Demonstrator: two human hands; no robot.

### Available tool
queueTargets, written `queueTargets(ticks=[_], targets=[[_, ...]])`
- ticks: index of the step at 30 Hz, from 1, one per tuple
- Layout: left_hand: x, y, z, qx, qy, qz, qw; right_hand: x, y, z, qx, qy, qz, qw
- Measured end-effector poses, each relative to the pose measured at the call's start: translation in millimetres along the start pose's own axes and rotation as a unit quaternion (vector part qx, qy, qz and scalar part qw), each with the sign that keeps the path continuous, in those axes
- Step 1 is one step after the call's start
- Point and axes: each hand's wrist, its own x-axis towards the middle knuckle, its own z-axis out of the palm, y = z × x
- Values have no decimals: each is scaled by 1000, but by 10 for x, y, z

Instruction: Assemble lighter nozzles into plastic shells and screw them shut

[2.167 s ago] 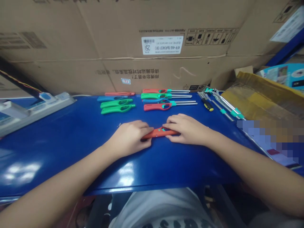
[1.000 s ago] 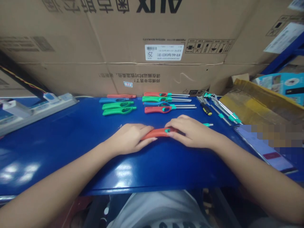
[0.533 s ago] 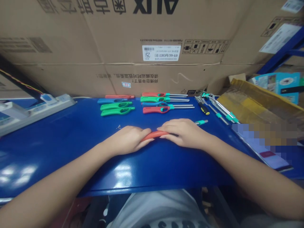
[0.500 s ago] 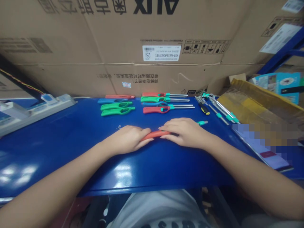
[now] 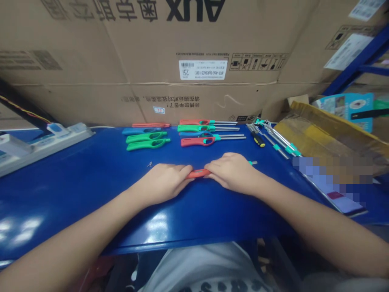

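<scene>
Both my hands press on one red lighter (image 5: pixel 199 173) lying across the blue table (image 5: pixel 91 178). My left hand (image 5: pixel 165 182) closes over its handle end. My right hand (image 5: pixel 232 172) covers the other part, fingers curled down on it. A teal collar and a bit of metal tube (image 5: pixel 253 163) stick out past my right hand. Only a short red stretch shows between the hands.
Behind my hands lie a row of handle shells (image 5: pixel 147 138) and a row of finished lighters (image 5: pixel 209 132) with metal tubes. A screwdriver (image 5: pixel 257 138) and loose tubes (image 5: pixel 281 140) lie to the right, by a yellow bag (image 5: pixel 322 134). Cardboard boxes (image 5: pixel 194 61) wall the back; a power strip (image 5: pixel 45 140) sits left.
My hands have closed in on each other over the red lighter, so less of it shows. The teal trigger seen a second ago is now covered. The view has tilted up slightly.
</scene>
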Motion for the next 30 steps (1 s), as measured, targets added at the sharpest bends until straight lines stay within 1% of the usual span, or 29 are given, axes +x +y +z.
queueTargets(ticks=[3, 5, 9, 12, 14, 17, 23, 25, 27, 29, 30], targets=[[7, -24, -3, 13, -20, -22, 999, 32, -8, -16, -19, 5, 32, 999], [8, -82, -13, 15, -29, -31, 999, 22, 56, -51, -34, 17, 37, 999], [0, -215, -43, 23, -23, -45, 998, -64, 328, -125, -46, 49, 50, 997], [-10, -265, -77, 29, -24, -57, 998, -131, 545, -157, -38, 69, 64, 995], [-15, -271, -97, 32, -29, -62, 997, -156, 644, -170, -18, 83, 59, 995], [-21, -271, -116, 37, -32, -66, 997, -166, 713, -181, -4, 98, 42, 994], [-21, -271, -123, 23, -38, -65, 997, -146, 695, -124, 2, 120, -6, 993], [-18, -249, -108, -3, -42, -65, 997, -130, 641, -90, 16, 124, -25, 992], [-13, -210, -82, -56, -38, -67, 995, -110, 561, -65, 27, 131, -42, 990], [-2, -164, -48, -156, -25, -72, 985, -94, 475, -58, 24, 149, -57, 987], [6, -144, -30, -232, -26, -77, 969, -89, 437, -63, 18, 162, -66, 985]])
